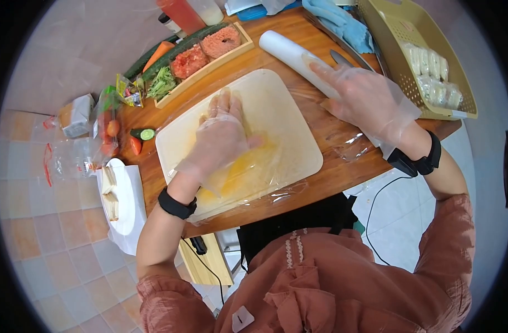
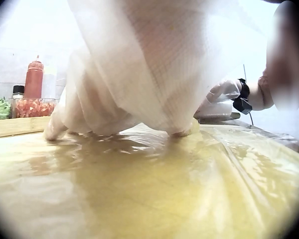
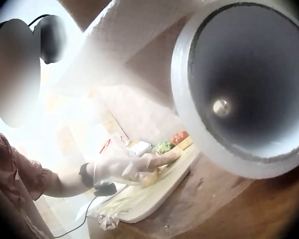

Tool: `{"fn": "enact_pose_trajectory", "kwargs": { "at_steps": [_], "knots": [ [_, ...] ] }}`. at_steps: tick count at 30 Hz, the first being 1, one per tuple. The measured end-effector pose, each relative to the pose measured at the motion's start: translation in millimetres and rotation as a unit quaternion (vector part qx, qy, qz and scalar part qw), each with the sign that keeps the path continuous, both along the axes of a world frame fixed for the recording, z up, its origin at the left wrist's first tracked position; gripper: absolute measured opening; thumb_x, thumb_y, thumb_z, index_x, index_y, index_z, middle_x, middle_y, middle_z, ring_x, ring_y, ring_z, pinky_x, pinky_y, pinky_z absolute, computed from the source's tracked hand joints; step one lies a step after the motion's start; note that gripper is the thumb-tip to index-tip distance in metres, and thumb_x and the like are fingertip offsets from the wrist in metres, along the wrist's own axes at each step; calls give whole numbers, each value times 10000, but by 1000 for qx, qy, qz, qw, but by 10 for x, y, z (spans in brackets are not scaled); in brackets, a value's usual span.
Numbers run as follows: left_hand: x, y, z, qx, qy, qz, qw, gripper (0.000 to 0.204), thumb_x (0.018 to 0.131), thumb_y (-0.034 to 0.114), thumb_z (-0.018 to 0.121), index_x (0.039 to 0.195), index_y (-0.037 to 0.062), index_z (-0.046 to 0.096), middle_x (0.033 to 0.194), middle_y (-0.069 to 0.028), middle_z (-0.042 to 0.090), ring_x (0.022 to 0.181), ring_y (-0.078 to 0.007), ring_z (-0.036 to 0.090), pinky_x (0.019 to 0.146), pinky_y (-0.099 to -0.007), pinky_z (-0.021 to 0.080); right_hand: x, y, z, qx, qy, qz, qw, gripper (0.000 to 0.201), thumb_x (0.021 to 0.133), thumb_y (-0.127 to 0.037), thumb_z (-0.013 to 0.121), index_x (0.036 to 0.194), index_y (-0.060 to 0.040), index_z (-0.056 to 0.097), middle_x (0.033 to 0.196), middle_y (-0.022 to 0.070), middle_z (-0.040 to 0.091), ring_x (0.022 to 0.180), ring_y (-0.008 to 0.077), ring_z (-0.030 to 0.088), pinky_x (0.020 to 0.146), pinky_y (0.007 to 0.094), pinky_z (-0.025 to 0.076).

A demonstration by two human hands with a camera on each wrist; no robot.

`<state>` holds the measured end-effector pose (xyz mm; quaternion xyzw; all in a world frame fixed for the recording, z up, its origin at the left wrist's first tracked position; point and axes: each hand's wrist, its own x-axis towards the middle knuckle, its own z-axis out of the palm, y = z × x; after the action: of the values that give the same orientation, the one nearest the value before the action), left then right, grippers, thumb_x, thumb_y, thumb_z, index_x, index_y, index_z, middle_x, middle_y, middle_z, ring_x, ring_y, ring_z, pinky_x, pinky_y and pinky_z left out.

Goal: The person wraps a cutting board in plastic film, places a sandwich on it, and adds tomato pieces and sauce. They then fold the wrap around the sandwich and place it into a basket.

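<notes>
A pale cutting board [image 1: 290, 133] lies under clear cling film, with a yellow patch [image 1: 245, 166] showing through near its middle. My left hand [image 1: 223, 133], in a clear plastic glove, rests on the film with fingers stretched toward the far edge. In the left wrist view, fingertips [image 2: 55, 130] press on the shiny film. To the right of the board lies a thick white roll of cling film [image 1: 284, 50]. My gloved right hand [image 1: 368, 97] holds its near part, thumb and fingers around it. The roll's hollow end [image 3: 182, 79] fills much of the right wrist view.
Beyond the board, a wooden tray [image 1: 212, 72] holds minced fillings and shredded greens. Cucumbers [image 1: 170, 58] and sauce bottles stand behind. A perforated basket [image 1: 459, 108] with wrapped rolls is at right, near knives [image 1: 348, 60] and a blue cloth [image 1: 343, 25]. A white plate [image 1: 129, 205] sits left.
</notes>
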<state>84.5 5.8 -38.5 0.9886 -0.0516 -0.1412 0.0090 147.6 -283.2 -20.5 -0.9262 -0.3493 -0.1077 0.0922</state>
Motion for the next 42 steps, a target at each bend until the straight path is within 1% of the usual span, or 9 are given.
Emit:
{"fn": "enact_pose_trajectory", "kwargs": {
  "at_steps": [6, 8, 14, 24, 26, 34, 36, 40, 42],
  "knots": [
    [5, 1, -2, -2, 2, 0, 1000, 1096, 866, 572, 729, 1608, -40, 204, 1682, -267, 180, 1562, -425, 183, 1217, -568, 272, 10, -12, 2, -9, -9, -16, 1000, 535, 880, -150, 668, 1408, -147, 582, 960, 138, 713, 894, 317, 709, 757, 426, 591],
    [4, 0, -6, -1, 0, 0, 1000, 1094, 866, 571, 730, 1608, -39, 207, 1681, -269, 182, 1562, -425, 185, 1217, -569, 271, 6, -7, 21, -31, 1, -32, 999, 696, 831, -188, 754, 1487, -168, 522, 966, 132, 707, 904, 314, 702, 786, 422, 576],
    [-5, 8, -8, -15, -4, 3, 1000, 1084, 861, 559, 737, 1602, -45, 226, 1676, -277, 192, 1557, -436, 192, 1214, -571, 273, -10, -23, 115, -26, -10, -43, 999, 537, 871, -148, 690, 1399, -142, 588, 959, 140, 713, 908, 307, 713, 783, 411, 589],
    [-20, 6, 18, -40, -3, 10, 999, 1073, 860, 570, 732, 1587, -63, 260, 1674, -286, 193, 1550, -450, 210, 1215, -559, 275, 18, -66, 135, -10, -66, -32, 997, 570, 827, -116, 736, 1380, -135, 597, 934, 139, 703, 885, 312, 711, 760, 418, 581],
    [-22, 1, 26, -41, -1, 12, 999, 1074, 860, 572, 731, 1586, -65, 262, 1675, -286, 190, 1550, -451, 208, 1217, -555, 274, 38, -73, 135, -55, -51, -54, 996, 687, 823, -208, 786, 1464, -167, 542, 1047, 99, 719, 936, 269, 708, 785, 386, 585],
    [-18, 37, -17, -46, -11, 5, 999, 1073, 856, 573, 736, 1581, -67, 272, 1669, -296, 195, 1547, -459, 210, 1213, -568, 275, 87, -53, 159, -38, -66, -54, 996, 628, 847, -228, 766, 1440, -155, 573, 1015, 104, 732, 926, 279, 714, 796, 389, 584],
    [-46, 39, -23, -41, -47, -28, 998, 1029, 869, 485, 762, 1538, -120, 267, 1609, -379, 229, 1456, -490, 362, 1184, -470, 354, 96, -26, 163, -39, -64, -56, 996, 622, 844, -229, 764, 1433, -150, 581, 1016, 108, 734, 929, 282, 715, 799, 391, 584],
    [-18, 65, -55, -65, -37, -19, 997, 1015, 870, 484, 762, 1526, -125, 284, 1599, -395, 225, 1452, -500, 355, 1184, -466, 354, 133, 0, 117, -25, -78, -59, 995, 606, 844, -209, 753, 1426, -144, 594, 1064, 120, 737, 962, 287, 714, 812, 397, 584],
    [10, 110, -127, -79, -26, -17, 996, 1072, 842, 548, 765, 1569, -73, 279, 1658, -310, 209, 1541, -485, 201, 1198, -581, 294, 157, -12, 89, -23, -79, -60, 995, 606, 845, -202, 749, 1428, -143, 594, 1082, 122, 736, 971, 289, 713, 817, 397, 585]
  ]
}}
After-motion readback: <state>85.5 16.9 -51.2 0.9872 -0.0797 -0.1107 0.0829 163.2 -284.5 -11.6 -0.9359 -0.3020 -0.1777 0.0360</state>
